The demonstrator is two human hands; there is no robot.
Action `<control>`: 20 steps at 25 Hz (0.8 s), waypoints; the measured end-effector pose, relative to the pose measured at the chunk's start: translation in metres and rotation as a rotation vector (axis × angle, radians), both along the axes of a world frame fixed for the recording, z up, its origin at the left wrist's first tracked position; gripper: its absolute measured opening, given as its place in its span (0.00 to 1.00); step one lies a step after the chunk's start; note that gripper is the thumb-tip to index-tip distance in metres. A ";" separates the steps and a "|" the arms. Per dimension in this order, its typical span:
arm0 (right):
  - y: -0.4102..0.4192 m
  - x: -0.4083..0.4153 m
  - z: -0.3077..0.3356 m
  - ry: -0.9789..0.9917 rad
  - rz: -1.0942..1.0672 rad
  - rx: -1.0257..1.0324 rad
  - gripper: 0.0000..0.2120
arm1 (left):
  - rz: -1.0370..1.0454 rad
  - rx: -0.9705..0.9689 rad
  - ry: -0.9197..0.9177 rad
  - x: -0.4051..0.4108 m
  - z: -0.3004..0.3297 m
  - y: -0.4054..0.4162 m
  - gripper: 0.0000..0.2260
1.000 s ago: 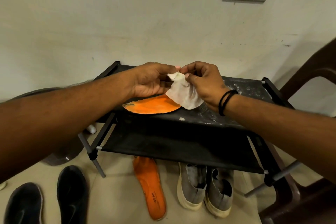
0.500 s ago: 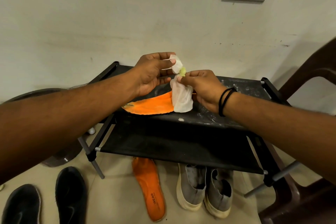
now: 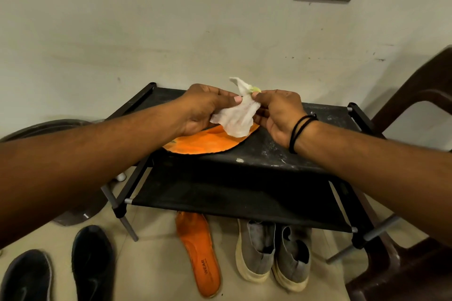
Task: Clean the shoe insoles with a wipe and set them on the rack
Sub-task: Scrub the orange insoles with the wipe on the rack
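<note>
From the head camera, one orange insole [image 3: 208,140] is seen lying flat on the top shelf of the black shoe rack [image 3: 281,154], its heel end hidden under the hands. A second orange insole [image 3: 200,254] lies on the floor beneath the rack, just beside a pair of grey shoes [image 3: 271,252]; by appearances it has not yet been wiped or racked, so roughly half the task is judged to be left. Whether the racked insole is fully cleaned cannot be told.

A white wipe [image 3: 234,117] is held above the racked insole, between the two hands. Its left edge is pinched by the thumb and fingers of the left hand [image 3: 203,107], and its upper part is pinched by the fingertips of the right hand [image 3: 276,112], where a small yellow-green fleck shows. The wipe's lower edge hangs just over the insole; contact cannot be confirmed. The wipe appears to be being refolded or spread.
</note>
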State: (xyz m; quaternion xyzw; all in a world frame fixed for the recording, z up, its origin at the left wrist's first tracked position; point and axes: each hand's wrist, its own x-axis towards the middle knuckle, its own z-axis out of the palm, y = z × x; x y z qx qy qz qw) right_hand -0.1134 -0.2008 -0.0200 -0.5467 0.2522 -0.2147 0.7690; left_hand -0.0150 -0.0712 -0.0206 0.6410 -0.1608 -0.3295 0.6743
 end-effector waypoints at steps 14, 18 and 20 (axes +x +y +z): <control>0.019 -0.001 -0.008 0.040 0.196 -0.253 0.09 | 0.218 -0.065 -0.184 0.003 0.001 -0.003 0.11; 0.006 0.002 -0.004 -0.045 0.031 -0.197 0.07 | 0.067 0.003 0.050 0.003 0.005 0.006 0.25; 0.005 0.000 -0.005 -0.050 0.046 -0.191 0.05 | 0.021 0.019 0.092 0.000 0.006 0.005 0.21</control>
